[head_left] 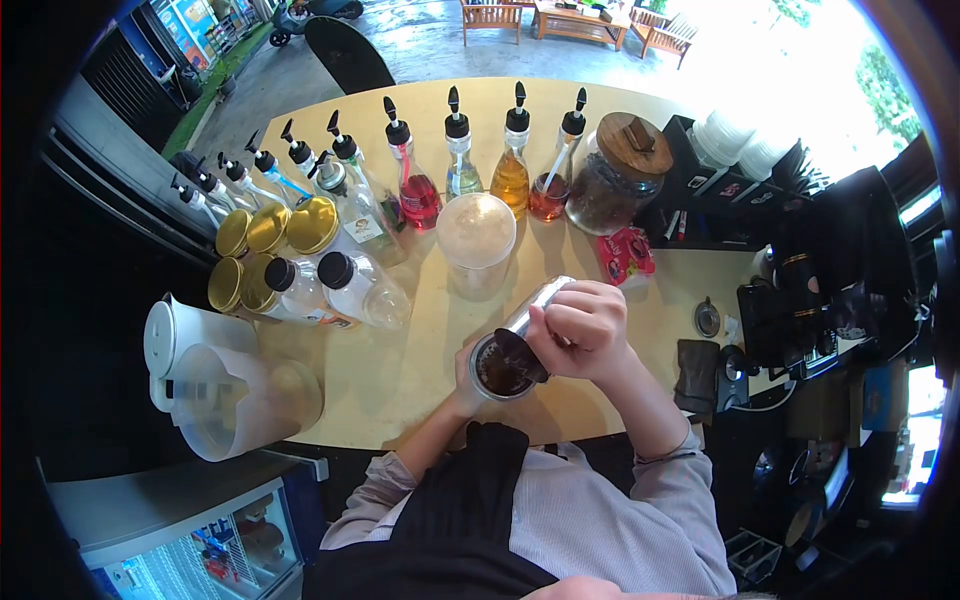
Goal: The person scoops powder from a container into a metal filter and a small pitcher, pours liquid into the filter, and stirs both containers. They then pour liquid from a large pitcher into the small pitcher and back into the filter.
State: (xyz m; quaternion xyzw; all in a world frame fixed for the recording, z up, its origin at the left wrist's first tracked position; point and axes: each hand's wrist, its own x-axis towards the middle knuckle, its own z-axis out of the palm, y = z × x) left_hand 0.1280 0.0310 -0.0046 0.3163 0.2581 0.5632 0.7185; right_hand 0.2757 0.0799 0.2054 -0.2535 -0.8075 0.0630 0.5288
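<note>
In the head view, the left hand is grasping a jar of dark liquid; just beside it, the right hand is gripping a metal cup tilted over the jar's mouth. Keeping both steady should be limiting spills.

Two hands, five gold lids, two pitchers, one wooden lid

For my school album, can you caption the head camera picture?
Right hand tilts a shiny container over the cup the left hand holds, pump bottles beyond.
</note>
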